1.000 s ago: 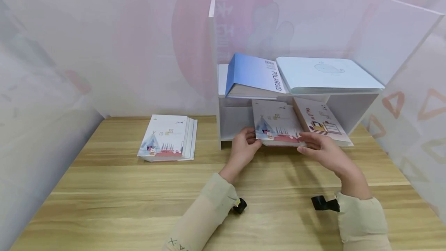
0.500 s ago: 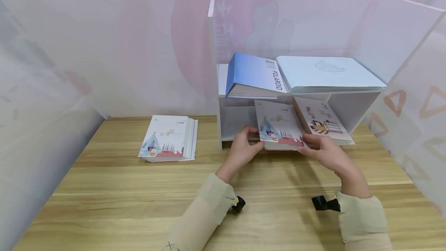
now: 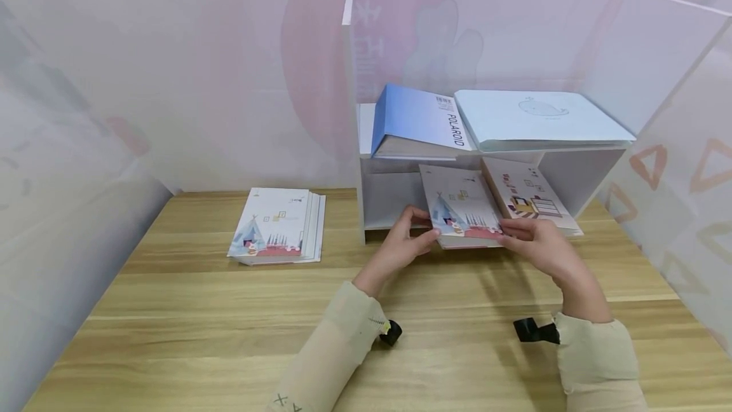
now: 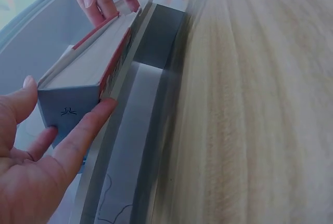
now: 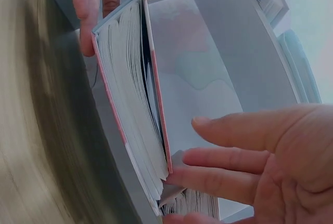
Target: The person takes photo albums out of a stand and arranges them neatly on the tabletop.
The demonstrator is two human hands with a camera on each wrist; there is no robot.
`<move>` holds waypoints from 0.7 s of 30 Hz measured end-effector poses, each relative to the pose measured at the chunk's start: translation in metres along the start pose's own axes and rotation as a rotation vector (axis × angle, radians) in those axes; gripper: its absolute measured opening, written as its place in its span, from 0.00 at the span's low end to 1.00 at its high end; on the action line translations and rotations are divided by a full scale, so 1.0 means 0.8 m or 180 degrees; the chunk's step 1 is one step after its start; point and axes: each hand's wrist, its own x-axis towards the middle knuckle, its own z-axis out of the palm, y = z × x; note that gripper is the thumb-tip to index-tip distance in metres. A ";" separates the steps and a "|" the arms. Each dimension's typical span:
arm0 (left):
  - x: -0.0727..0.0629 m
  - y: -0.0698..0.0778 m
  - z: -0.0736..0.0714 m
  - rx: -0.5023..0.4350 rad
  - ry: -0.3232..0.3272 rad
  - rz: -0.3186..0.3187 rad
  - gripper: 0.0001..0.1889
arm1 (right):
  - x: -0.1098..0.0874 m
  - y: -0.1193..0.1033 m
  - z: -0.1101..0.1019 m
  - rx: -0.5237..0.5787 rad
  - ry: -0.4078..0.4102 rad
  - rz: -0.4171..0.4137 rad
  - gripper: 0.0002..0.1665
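sleeves [image 3: 334, 351] cross the desk [image 3: 217, 342]; the left hand [image 3: 399, 248] has its grip around the spine side of a white book [image 3: 464, 201], while the right hand [image 3: 546, 252], fingers nearly straight, touches the opposite side. the white book juts from the lower level of a shelf [image 3: 390, 194], beside a second book [image 3: 523, 186]; above lies a blue book [image 3: 420, 118].

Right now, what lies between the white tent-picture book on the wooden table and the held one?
The head view shows bare tabletop, the white shelf's left panel, some shelf floor, then the left hand.
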 end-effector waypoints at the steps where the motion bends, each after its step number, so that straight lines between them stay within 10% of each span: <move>1: 0.000 0.000 0.000 -0.0017 -0.0014 -0.0027 0.21 | 0.000 0.000 0.000 -0.0009 0.0030 0.0005 0.29; 21: -0.001 0.004 -0.002 -0.0437 -0.0199 -0.0472 0.30 | -0.003 -0.003 0.001 0.0027 0.0106 0.0078 0.34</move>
